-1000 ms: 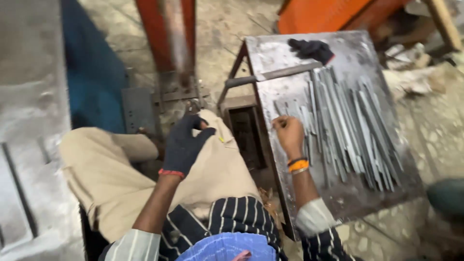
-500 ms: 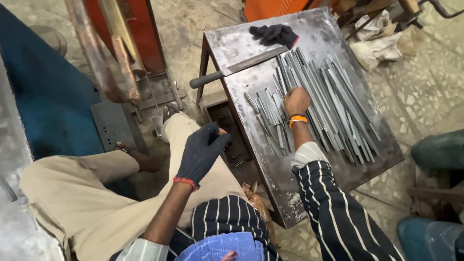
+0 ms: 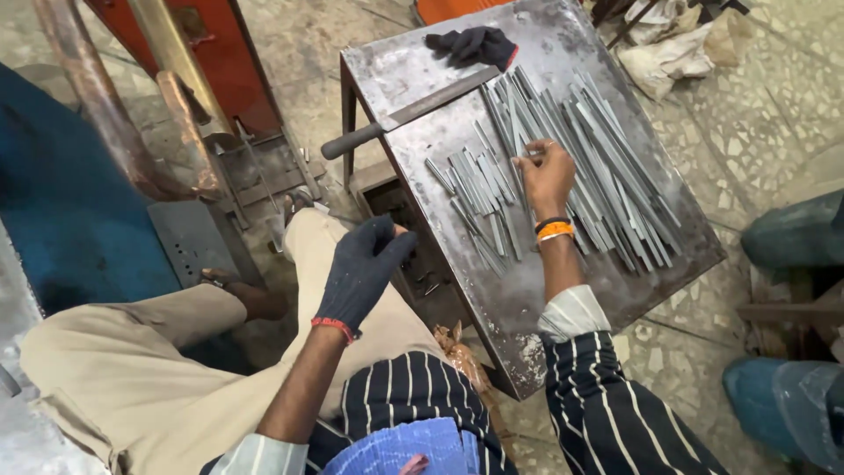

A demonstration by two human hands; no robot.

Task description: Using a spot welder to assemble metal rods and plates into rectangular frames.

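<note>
Strips (image 3: 563,167): thin grey metal, flat, heaped mid-bench toward right edge. Right hand (image 3: 547,176) bare, grip pinching strip in heap. Left hand (image 3: 360,273) gloved, fingertips pressed together, over knee. Knife (image 3: 409,113), glove (image 3: 473,44) near far edge of bench (image 3: 527,308).

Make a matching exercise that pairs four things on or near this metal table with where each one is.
Things:
1. spare dark glove
2. long knife
3. right hand
4. gloved left hand

Places:
a. over the knee, off the table
b. on the grey metal strips
c. at the table's far edge
d. handle sticking out past the table's left edge

Pairs: 1-c, 2-d, 3-b, 4-a
</note>
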